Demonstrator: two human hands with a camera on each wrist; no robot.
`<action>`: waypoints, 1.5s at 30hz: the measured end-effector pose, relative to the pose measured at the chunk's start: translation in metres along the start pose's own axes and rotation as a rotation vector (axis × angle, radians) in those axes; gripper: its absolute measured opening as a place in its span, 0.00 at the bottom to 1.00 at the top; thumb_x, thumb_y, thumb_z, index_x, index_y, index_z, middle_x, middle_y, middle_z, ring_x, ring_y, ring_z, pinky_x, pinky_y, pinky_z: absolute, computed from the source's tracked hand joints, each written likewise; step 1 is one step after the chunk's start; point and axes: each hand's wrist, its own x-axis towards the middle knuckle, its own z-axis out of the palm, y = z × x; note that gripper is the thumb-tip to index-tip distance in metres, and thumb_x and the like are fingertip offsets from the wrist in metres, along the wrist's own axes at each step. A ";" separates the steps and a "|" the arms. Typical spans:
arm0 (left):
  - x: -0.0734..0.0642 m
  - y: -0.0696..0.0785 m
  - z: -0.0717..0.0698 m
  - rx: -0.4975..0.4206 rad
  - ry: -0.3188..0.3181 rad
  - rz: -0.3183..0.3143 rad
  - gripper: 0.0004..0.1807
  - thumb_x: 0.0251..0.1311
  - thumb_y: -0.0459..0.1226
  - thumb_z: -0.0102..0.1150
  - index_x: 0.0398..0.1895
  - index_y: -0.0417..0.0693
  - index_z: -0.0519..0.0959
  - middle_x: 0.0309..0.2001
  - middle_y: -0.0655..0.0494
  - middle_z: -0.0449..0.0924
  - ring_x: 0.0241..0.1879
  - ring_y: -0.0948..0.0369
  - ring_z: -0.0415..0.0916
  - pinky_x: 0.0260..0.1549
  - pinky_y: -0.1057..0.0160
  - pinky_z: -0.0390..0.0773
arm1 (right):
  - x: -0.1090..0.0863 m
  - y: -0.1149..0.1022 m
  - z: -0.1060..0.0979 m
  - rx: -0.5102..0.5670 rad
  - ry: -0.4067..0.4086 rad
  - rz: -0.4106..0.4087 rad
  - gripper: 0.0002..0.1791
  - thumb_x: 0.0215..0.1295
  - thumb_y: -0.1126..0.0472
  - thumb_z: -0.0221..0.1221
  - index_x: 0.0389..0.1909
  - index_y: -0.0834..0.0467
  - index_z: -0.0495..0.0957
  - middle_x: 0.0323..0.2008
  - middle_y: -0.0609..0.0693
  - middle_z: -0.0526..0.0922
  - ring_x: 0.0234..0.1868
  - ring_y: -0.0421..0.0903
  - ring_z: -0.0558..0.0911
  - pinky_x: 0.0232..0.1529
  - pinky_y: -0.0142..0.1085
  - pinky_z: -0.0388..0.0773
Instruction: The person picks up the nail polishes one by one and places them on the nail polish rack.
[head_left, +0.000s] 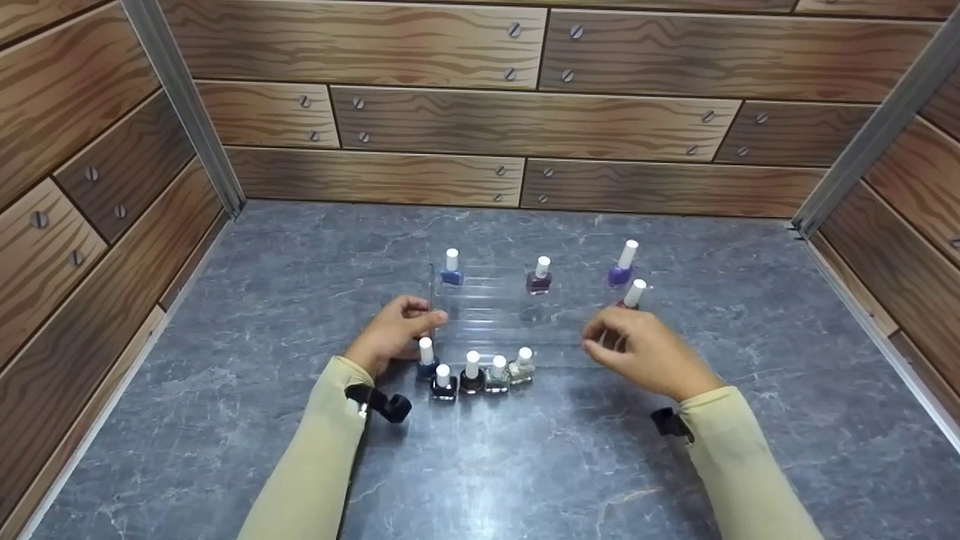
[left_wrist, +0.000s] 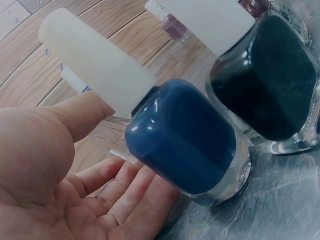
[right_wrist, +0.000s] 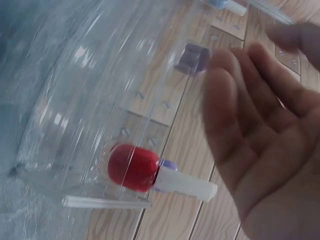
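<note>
A clear tiered rack (head_left: 480, 309) stands on the table with nail polish bottles on it. My left hand (head_left: 394, 330) is at its left end panel, thumb reaching over the edge and fingers loosely bent. Just in front of that hand is a dark blue nail polish bottle (left_wrist: 182, 140), with a white cap. My right hand (head_left: 645, 349) hovers at the rack's right end, fingers slightly bent with nothing between them. Close beyond it, a red nail polish bottle (right_wrist: 132, 167) sits on the rack, partly hidden by the hand in the head view.
On the rack's back part stand a blue bottle (head_left: 451, 274), a dark maroon bottle (head_left: 538, 282) and a purple bottle (head_left: 620, 273). Along the rack's front are a black bottle (head_left: 443, 388) and a glittery one (head_left: 520, 369), among several. Wood-patterned walls (head_left: 525, 120) enclose the table.
</note>
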 end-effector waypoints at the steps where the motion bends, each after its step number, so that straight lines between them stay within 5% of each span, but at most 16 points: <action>1: 0.000 0.000 0.000 0.001 0.003 0.004 0.30 0.65 0.46 0.71 0.62 0.43 0.70 0.59 0.45 0.74 0.56 0.51 0.74 0.50 0.49 0.86 | -0.001 0.000 0.001 0.008 -0.030 -0.005 0.03 0.69 0.61 0.67 0.41 0.52 0.84 0.34 0.40 0.84 0.34 0.40 0.81 0.37 0.33 0.84; 10: 0.000 -0.003 0.002 -0.006 0.008 0.003 0.30 0.64 0.46 0.72 0.62 0.43 0.70 0.57 0.46 0.74 0.51 0.53 0.75 0.45 0.54 0.87 | -0.002 -0.003 0.007 -0.019 -0.176 -0.016 0.06 0.70 0.58 0.67 0.43 0.54 0.83 0.36 0.40 0.83 0.36 0.38 0.81 0.38 0.33 0.83; 19: 0.001 -0.004 0.003 -0.005 0.010 0.008 0.31 0.62 0.46 0.73 0.62 0.43 0.70 0.57 0.45 0.75 0.53 0.52 0.75 0.46 0.54 0.87 | 0.004 -0.006 0.024 -0.084 -0.164 -0.035 0.05 0.68 0.58 0.67 0.42 0.54 0.85 0.35 0.40 0.84 0.35 0.37 0.81 0.37 0.33 0.83; 35: 0.003 0.007 -0.001 0.006 -0.003 -0.004 0.31 0.64 0.45 0.72 0.63 0.42 0.69 0.58 0.45 0.73 0.52 0.53 0.75 0.47 0.53 0.87 | 0.014 -0.016 0.059 -0.080 -0.189 -0.074 0.25 0.69 0.62 0.66 0.65 0.61 0.75 0.42 0.47 0.84 0.39 0.42 0.82 0.43 0.39 0.84; 45: 0.001 -0.001 0.000 -0.022 0.008 -0.020 0.31 0.62 0.45 0.73 0.62 0.43 0.69 0.57 0.46 0.73 0.50 0.54 0.75 0.43 0.55 0.88 | 0.016 -0.018 0.067 -0.178 -0.131 -0.044 0.12 0.68 0.58 0.68 0.49 0.55 0.81 0.35 0.44 0.83 0.35 0.41 0.80 0.40 0.41 0.83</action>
